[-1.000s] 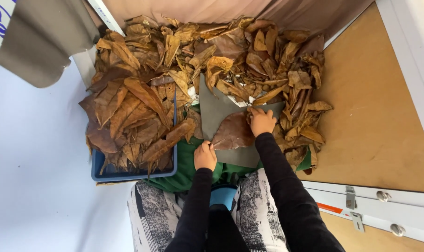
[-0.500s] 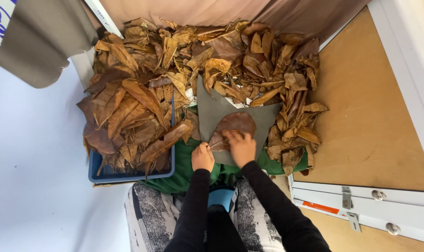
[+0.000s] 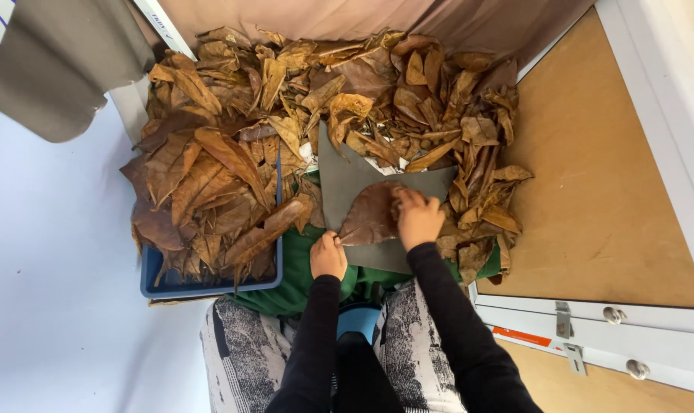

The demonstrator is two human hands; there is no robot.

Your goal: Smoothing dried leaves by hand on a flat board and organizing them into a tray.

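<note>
While left hand [image 3: 328,256] pinches its stem end, brown leaf [image 3: 371,216] angles up-right, right hand [image 3: 418,218] flat on it.

Bright, even, soft light, faint shadows, sharp focus, slight wide-angle bending at edges.

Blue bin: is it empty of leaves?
No, the blue bin at the person's left is heaped with dry brown leaves spilling over its rim.

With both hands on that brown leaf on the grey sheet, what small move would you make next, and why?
Probably sweep the right hand outward across the leaf to flatten it. The left hand pins its lower tip, and the leaf lies on the grey sheet with the right hand pressing its far edge.
</note>
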